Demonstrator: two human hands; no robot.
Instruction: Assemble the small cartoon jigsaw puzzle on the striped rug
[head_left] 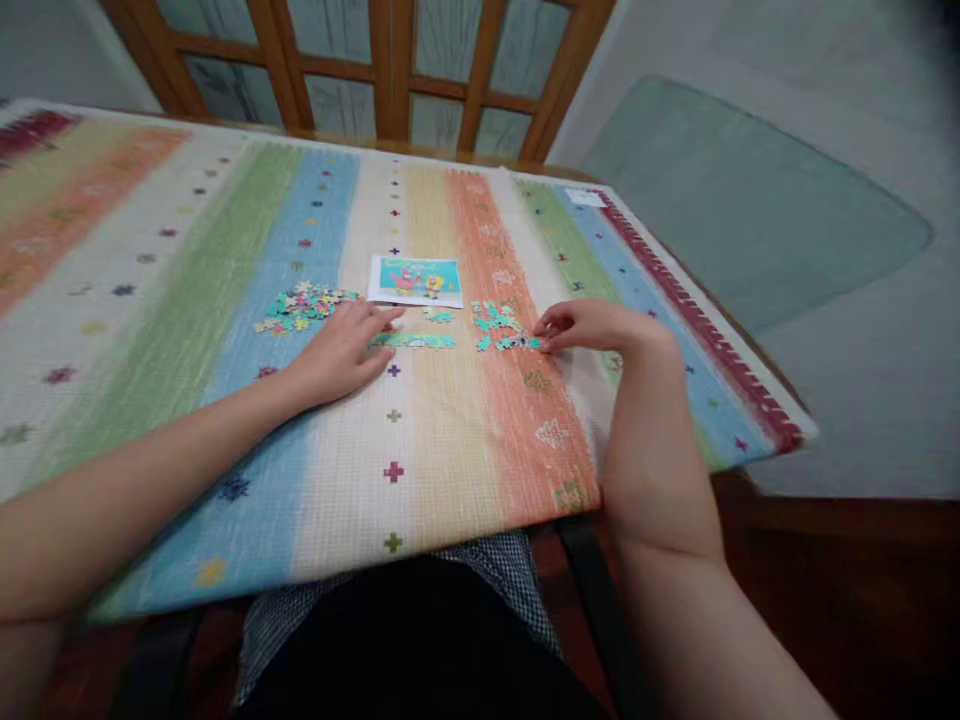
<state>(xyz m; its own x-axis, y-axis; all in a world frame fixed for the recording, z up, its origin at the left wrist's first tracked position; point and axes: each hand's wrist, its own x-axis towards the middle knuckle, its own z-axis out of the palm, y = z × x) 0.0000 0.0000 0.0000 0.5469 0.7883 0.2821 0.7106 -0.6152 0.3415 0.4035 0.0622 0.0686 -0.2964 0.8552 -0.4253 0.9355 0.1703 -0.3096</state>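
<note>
My left hand (350, 348) rests on the striped tablecloth, fingers apart, with nothing visible in it. Its fingertips lie around the left end of a joined strip of turquoise puzzle pieces (420, 341). Just behind that hand is a heap of mixed jigsaw pieces (300, 308). A small picture card (416, 282) showing cartoon figures lies beyond the strip. On the orange stripe sits a group of loose turquoise pieces (495, 316). My right hand (564, 328) has its fingers curled together at the right end of a row of puzzle pieces (517, 343); what they pinch is too small to tell.
The striped tablecloth (450, 440) covers the table, whose front edge is close to my lap. A white paper (584, 198) lies near the far right corner. Wooden doors with glass panes (382, 70) stand behind the table, and a wall is on the right.
</note>
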